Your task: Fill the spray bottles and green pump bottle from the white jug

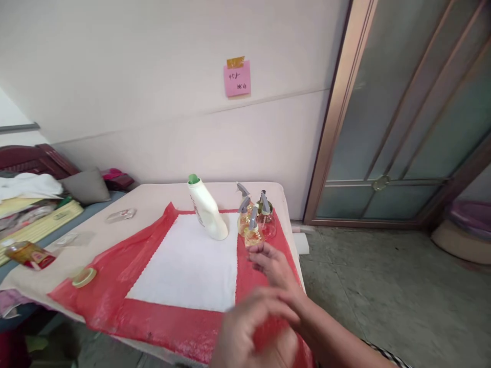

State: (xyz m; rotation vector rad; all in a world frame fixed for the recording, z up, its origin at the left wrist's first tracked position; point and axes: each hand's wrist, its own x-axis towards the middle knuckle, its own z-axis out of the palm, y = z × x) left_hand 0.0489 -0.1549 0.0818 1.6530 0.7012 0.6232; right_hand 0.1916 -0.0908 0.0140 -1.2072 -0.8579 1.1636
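My right hand [273, 263] reaches over the red cloth [169, 322], its fingers loosely bent and apart, with nothing seen in them. Its fingertips are at the base of a clear bottle with a grey trigger head [253, 236]; I cannot tell whether they touch. Several similar bottles stand close behind, among them one with a pinkish look [267, 225] and a dark green one [264, 205]. Nearer to me, my left hand [255, 327] is blurred, fingers curved and apart, seemingly holding nothing. A white jug with a green cap [207, 209] stands on the white cloth [187, 266].
On the table's left [141, 197] lie a tape roll [84, 277], a clear plastic item [120, 215] and a bottle with amber contents [28, 254]. A pink note [237, 79] is taped to the wall. A framed glass door [383, 128] and a bin [466, 230] are at the right.
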